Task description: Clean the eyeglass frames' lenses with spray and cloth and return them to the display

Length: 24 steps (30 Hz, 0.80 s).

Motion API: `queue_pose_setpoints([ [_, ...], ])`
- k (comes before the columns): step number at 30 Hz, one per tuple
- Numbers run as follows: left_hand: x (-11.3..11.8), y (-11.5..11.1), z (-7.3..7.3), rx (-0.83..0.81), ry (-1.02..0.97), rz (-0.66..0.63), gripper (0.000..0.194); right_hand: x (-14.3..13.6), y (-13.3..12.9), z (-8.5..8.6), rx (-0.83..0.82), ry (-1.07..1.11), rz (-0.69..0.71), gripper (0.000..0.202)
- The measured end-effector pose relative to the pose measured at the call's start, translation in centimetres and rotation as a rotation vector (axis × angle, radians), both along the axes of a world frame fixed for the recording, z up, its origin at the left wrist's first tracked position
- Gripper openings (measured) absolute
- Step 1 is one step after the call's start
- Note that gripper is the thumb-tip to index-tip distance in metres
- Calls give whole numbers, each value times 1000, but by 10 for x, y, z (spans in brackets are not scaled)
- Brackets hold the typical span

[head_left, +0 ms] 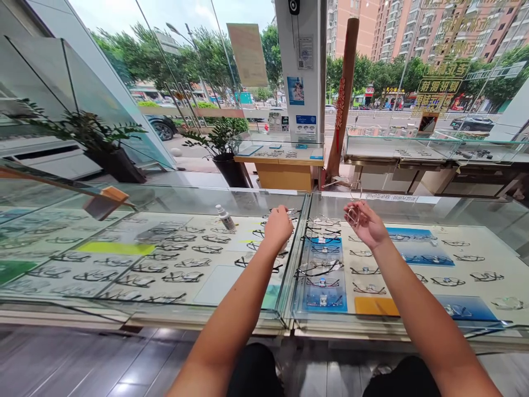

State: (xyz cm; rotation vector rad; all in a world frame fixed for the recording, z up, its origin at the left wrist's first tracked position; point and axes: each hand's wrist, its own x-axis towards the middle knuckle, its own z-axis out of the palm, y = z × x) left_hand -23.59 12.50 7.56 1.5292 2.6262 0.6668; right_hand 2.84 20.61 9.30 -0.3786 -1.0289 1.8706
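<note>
Glass display cases (291,298) run from left to right across the scene, with rows of eyeglasses (206,249) inside them. Over the far part of the right case, the right hand (367,223) pinches a thin-rimmed pair of glasses (352,216) between its fingers. The left hand (279,226) is over the right end of the left case, fingers curled; I cannot tell whether it grips anything. To its left is a small bottle (225,218).
</note>
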Motion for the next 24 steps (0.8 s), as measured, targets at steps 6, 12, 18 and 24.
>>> queue_pose_setpoints([
  [6, -6, 2, -5, -22, 15, 8, 41, -1, 0, -1, 3, -10, -2, 26],
  [12, -1, 2, 0, -36, 16, 27, 38, -1, 1, -1, 23, -13, -8, 27],
  [18, 12, -16, 22, 315, -14, 3, 37, 2, 6, -3, 27, -18, -23, 29],
  [24, -25, -50, 40, 736, -30, 216, 40, 5, 10, -1, 19, -7, -41, 27],
])
